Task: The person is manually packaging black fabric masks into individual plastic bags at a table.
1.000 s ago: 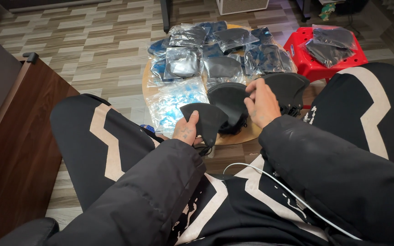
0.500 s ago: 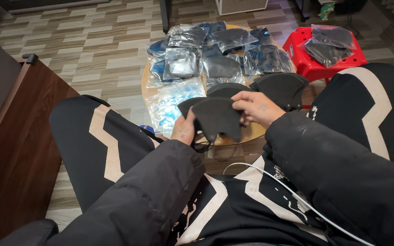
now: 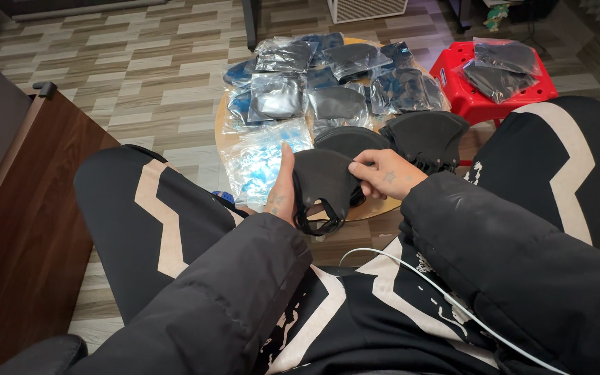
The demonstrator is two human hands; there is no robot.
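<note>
I hold a black face mask between both hands above my lap. My left hand grips its left edge, thumb pointing up. My right hand pinches its right edge. The mask's ear loops hang below it. Just beyond lie two stacks of loose black masks: a stack right behind the held one and a bigger stack to its right, both on a small round wooden table.
Several masks in clear plastic bags cover the far part of the round table; empty wrappers lie at its left. A red plastic stool holding bagged masks stands at right. A dark wooden cabinet is at left. A white cable crosses my lap.
My right hand came off the mask stack and took the held mask's right edge. The mask now stands more upright between both hands, nearer my lap.
</note>
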